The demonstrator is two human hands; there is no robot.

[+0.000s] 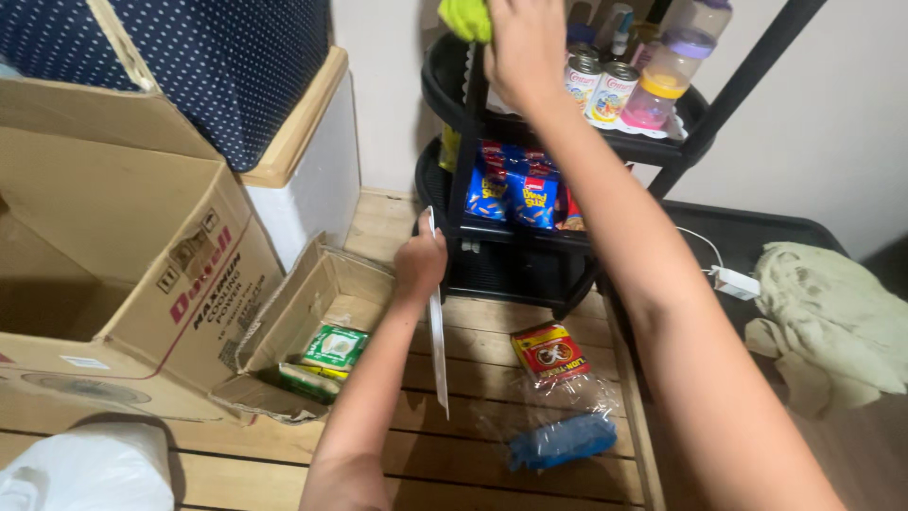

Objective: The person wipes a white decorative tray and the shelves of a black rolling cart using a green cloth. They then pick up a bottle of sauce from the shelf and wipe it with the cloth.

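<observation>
My left hand [419, 263] grips a thin white flat board [437, 331] by its upper edge, holding it on edge beside the black tiered rack [445, 104]. My right hand [523, 43] reaches up to the rack's top tier and presses a bright green cloth [465, 17] against it. Behind that hand on the top tier stand small cans [605, 87] and a baby bottle [667, 80]. The middle tier holds blue and red snack packets [515, 194].
A large open cardboard box [123, 255] stands at left, with a small open box [322, 350] holding a green packet. On the wooden slats lie a red-yellow packet [550, 352] and a blue item in clear plastic [560, 440]. A pale green cloth [832, 317] and white charger [736, 281] lie right.
</observation>
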